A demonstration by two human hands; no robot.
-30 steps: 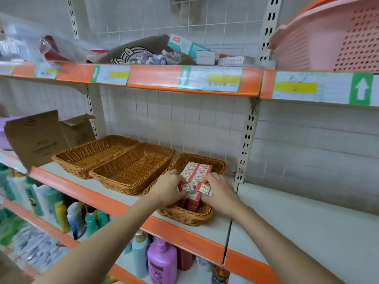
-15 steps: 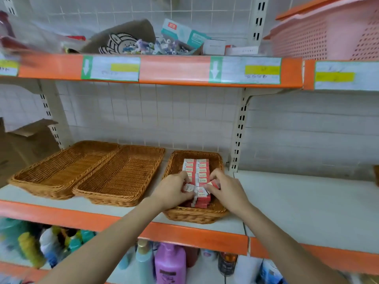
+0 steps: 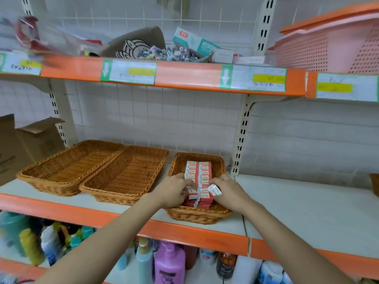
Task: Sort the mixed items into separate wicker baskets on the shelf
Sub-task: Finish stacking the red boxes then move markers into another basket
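Lower center, in the right wicker basket (image 3: 196, 216), both hands pinched small red-and-white cartons (image 3: 198, 173): left hand (image 3: 174, 191) and right hand (image 3: 229, 191) each held one; likely light, stiff, crushable, best gripped by the long sides.

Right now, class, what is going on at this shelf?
A person is arranging small red and white boxes in the rightmost wicker basket on the middle shelf. The left hand grips boxes at the near end of the stack, and the right hand pinches one box tilted above the pile. The two wicker baskets to the left hold nothing. Mixed items lie on the shelf above.
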